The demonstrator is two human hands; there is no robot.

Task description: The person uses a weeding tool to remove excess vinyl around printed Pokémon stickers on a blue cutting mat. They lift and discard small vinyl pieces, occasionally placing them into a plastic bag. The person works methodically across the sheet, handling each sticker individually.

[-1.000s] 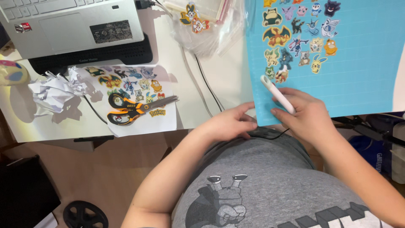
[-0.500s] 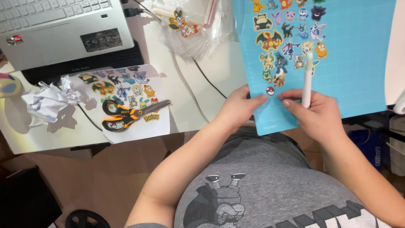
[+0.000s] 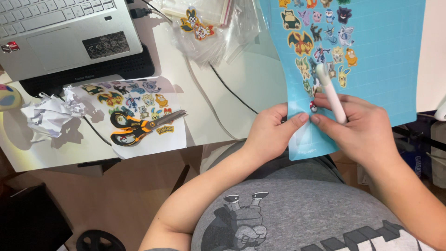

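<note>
Both thumbs pinch the blue mat (image 3: 381, 60) at six o'clock, left hand (image 3: 272, 135) opposite right hand (image 3: 364, 128), which clamps a white tool (image 3: 332, 95).

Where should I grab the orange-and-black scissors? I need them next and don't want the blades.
Take the scissors by the orange-and-black handle loops, coming from the left. They lie flat on the sticker sheet with the loops at the left end and the closed blades pointing right and slightly up.
</note>
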